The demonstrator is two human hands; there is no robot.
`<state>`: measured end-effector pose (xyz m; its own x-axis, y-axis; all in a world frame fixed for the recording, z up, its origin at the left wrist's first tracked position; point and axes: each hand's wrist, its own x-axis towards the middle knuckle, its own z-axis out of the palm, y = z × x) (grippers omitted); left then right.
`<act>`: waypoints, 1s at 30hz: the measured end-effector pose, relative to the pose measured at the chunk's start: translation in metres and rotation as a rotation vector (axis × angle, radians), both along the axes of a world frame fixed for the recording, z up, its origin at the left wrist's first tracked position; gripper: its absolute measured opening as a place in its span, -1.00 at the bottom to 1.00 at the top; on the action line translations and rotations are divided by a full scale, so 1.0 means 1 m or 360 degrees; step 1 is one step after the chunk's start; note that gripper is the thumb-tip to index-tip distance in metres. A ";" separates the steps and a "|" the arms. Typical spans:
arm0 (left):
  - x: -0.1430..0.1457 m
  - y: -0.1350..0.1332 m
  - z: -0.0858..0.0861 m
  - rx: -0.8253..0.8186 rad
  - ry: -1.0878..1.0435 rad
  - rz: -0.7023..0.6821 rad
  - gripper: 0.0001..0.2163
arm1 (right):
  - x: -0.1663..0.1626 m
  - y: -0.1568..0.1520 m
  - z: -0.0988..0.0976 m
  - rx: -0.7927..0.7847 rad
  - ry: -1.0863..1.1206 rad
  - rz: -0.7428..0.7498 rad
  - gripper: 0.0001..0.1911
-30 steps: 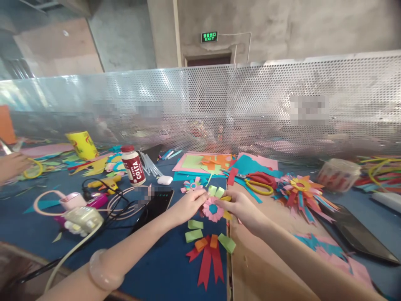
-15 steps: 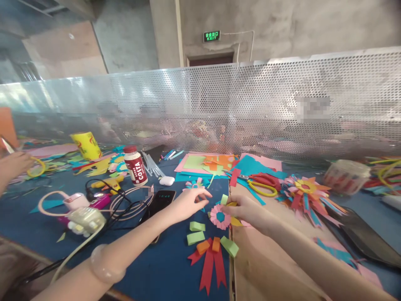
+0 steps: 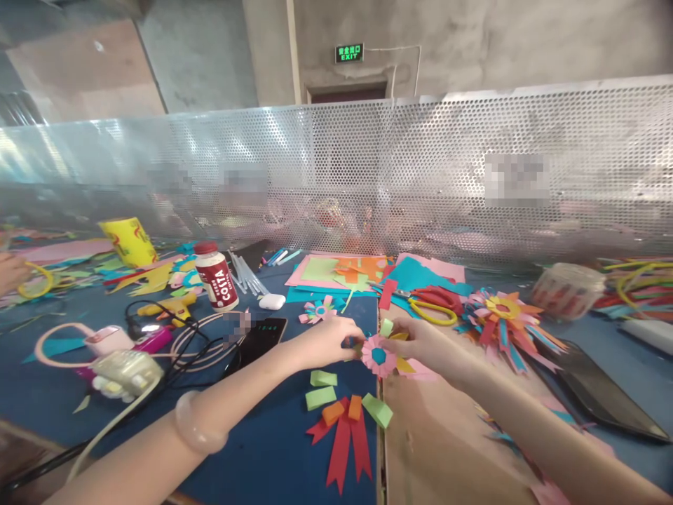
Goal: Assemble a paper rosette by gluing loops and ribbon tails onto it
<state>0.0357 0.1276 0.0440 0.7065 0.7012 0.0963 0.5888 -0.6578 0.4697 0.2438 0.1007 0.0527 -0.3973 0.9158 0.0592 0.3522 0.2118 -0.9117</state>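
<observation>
A pink paper flower (image 3: 378, 356) with a blue centre is between my two hands, above the seam of the table. My right hand (image 3: 420, 345) pinches it from the right, and yellow and light green paper pieces show beside those fingers. From the left, my left hand (image 3: 332, 345) has its fingers curled at the flower's edge, thumb and index close together on it. Just below lie folded light green loops (image 3: 320, 398), orange loops (image 3: 333, 414) and red ribbon tails (image 3: 341, 449). A finished-looking layered paper rosette (image 3: 505, 315) rests right of my right hand.
Behind the hands are scissors (image 3: 431, 311), coloured paper sheets (image 3: 298, 272) and another small flower (image 3: 318, 309). Leftward stand a phone (image 3: 257, 344), a bottle (image 3: 214, 278), a glue gun (image 3: 176, 308) and tangled cables. A perforated metal screen (image 3: 347, 161) closes the back. Another person's hand (image 3: 13, 275) is far left.
My left hand has come right, from open beside the flower to its edge, fingers now curled. The flower stays in my right hand. The whole view has shifted slightly.
</observation>
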 end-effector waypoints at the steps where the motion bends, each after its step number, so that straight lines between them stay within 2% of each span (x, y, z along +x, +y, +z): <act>1: 0.000 0.000 -0.001 -0.0017 -0.0024 0.0024 -0.84 | -0.001 -0.001 0.001 0.0008 0.0014 0.0004 -0.74; 5: -0.008 -0.001 -0.003 -0.0131 -0.0142 0.0211 -0.76 | -0.003 0.000 -0.001 -0.0049 0.0143 0.0136 -0.73; 8: -0.016 -0.002 -0.004 -0.0447 -0.0364 0.0416 -0.67 | -0.007 0.003 -0.008 -0.0136 0.0142 0.0175 -0.68; 10: -0.019 -0.004 -0.005 -0.0678 -0.0517 0.0492 -0.67 | -0.011 0.005 -0.013 -0.0181 0.0040 0.0120 -0.70; 12: -0.020 -0.005 -0.005 -0.0784 -0.0577 0.0550 -0.69 | -0.016 0.005 -0.017 -0.0223 -0.0061 0.0085 -0.72; 23: -0.018 -0.009 -0.002 -0.0838 -0.0523 0.0775 -0.68 | -0.025 0.006 -0.027 -0.0197 -0.0277 -0.0014 -0.64; 30: -0.016 -0.011 -0.004 -0.0843 -0.0624 0.0938 -0.73 | -0.029 0.002 -0.022 -0.0193 -0.0366 -0.0080 -0.63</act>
